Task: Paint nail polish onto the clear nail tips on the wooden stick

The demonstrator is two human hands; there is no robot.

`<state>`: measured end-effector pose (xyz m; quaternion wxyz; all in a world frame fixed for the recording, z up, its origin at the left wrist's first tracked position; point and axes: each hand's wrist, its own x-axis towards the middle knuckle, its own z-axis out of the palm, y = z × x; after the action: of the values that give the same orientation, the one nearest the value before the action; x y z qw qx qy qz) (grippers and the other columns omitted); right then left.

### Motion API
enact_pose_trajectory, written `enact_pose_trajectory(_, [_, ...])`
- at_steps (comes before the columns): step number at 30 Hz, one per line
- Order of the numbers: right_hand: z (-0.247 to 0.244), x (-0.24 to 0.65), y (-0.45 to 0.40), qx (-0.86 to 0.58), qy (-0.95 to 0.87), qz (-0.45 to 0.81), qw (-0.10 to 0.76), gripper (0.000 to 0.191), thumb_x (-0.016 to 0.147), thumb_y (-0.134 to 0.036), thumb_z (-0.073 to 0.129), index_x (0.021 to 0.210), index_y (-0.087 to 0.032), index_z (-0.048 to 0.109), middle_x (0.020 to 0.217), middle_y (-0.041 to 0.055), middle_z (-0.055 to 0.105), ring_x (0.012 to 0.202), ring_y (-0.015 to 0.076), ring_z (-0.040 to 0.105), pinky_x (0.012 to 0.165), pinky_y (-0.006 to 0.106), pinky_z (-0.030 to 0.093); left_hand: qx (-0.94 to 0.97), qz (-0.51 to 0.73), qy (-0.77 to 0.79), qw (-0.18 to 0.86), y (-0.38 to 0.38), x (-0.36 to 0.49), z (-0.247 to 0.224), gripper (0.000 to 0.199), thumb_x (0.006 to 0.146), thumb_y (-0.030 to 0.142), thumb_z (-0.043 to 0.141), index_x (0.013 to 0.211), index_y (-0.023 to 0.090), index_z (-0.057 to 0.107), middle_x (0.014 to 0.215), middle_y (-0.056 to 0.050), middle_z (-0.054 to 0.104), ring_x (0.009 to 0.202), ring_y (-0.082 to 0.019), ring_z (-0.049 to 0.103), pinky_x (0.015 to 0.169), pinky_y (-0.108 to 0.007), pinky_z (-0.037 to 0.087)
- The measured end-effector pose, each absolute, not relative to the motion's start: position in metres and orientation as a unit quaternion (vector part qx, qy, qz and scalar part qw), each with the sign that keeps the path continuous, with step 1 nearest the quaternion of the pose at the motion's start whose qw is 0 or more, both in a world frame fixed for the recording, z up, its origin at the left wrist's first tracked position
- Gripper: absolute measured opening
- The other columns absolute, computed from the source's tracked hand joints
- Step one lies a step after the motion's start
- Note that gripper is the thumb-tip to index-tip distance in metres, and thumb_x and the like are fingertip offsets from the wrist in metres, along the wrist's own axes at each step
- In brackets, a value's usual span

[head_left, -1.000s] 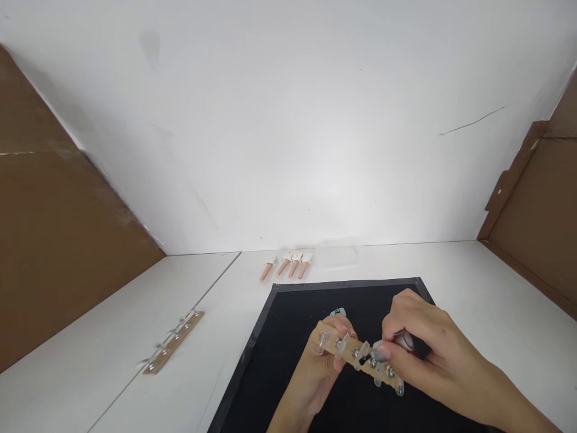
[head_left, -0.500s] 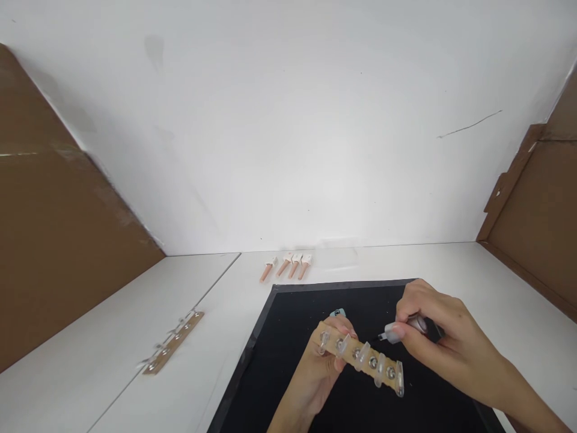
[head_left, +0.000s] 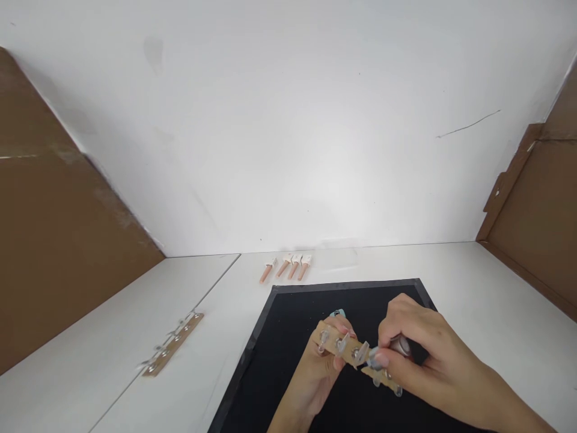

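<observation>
My left hand [head_left: 315, 373] grips one end of a tan strip [head_left: 332, 340] that carries clear nail tips on round metal studs. Between the thumb and fingers of my right hand [head_left: 428, 349] is a small pale bottle-like applicator [head_left: 399, 347], its front end over the strip's middle. My right fingers cover part of the strip, and the applicator's tip is hidden. Beneath both hands lies a black mat [head_left: 288, 337] with a grey edge. A small light-blue object [head_left: 338, 313] shows just beyond my left fingers.
A second strip with clear tips [head_left: 175, 344] lies on the white table [head_left: 216, 337] at the left. Several pinkish sticks with white heads [head_left: 295, 266] lie behind the mat. Brown cardboard panels [head_left: 67, 228] flank a white back wall [head_left: 306, 120].
My right hand has moved left and down, bringing the applicator from beside the strip to over it. My left hand and the strip have hardly moved.
</observation>
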<state>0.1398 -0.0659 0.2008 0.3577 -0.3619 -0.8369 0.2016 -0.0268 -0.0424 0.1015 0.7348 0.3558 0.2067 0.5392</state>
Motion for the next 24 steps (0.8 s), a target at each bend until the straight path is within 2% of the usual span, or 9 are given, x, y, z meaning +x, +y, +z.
enact_pose_trajectory(11, [0.195,0.145,-0.066,-0.377,-0.836,0.157,0.365,0.017,0.084,-0.015,0.048,0.069,-0.023,0.044,0.056,-0.0036,0.048,0.055,0.0128,0.045,0.047,0.022,0.037,0.369,0.522,0.199,0.743,-0.043,-0.035,0.092,0.030,0.050,0.030,0.082,0.075,0.023,0.067,0.077,0.001,0.054,0.067,-0.012,0.049,0.064,-0.025,0.039])
enact_pose_trajectory(19, [0.193,0.146,-0.069,-0.385,-0.810,0.188,0.400,0.014,0.083,-0.013,0.046,0.074,-0.024,0.046,0.060,-0.0030,0.048,0.053,0.0126,0.044,0.045,0.021,0.038,0.379,0.525,0.189,0.738,-0.044,-0.039,0.087,0.026,0.053,0.030,0.080,0.075,0.025,0.067,0.078,0.001,0.053,0.068,-0.012,0.047,0.063,-0.025,0.038])
enact_pose_trajectory(24, [0.189,0.149,-0.068,-0.424,-0.791,0.214,0.386,0.010,0.083,-0.015,0.049,0.079,-0.025,0.048,0.066,-0.0031,0.050,0.056,0.0120,0.047,0.049,0.021,0.041,0.387,0.543,0.194,0.720,-0.045,-0.037,0.084,0.027,0.049,0.036,0.081,0.072,0.027,0.068,0.076,0.001,0.049,0.071,-0.013,0.045,0.062,-0.025,0.036])
